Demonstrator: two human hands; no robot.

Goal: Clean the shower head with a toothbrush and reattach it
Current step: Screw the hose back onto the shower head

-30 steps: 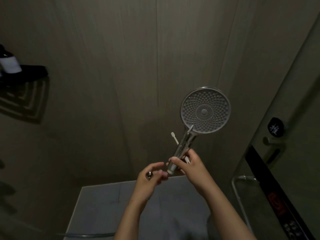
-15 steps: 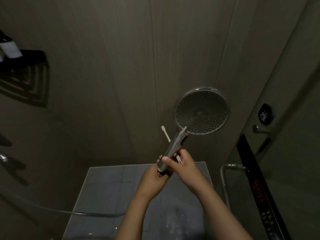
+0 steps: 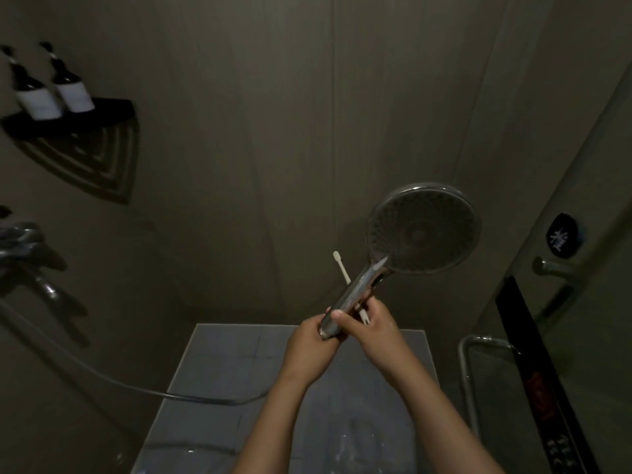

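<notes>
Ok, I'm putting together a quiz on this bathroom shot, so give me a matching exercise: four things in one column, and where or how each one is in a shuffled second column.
Things:
1. shower head
2. toothbrush
3. bottles
4. hose

Places or states:
A. standing on the corner shelf, upper left
B. held up, its handle gripped by the right hand
C. trailing in low from the left
D. white, poking up just left of the handle

Pairs: 1-B, 2-D, 3-A, 4-C
</notes>
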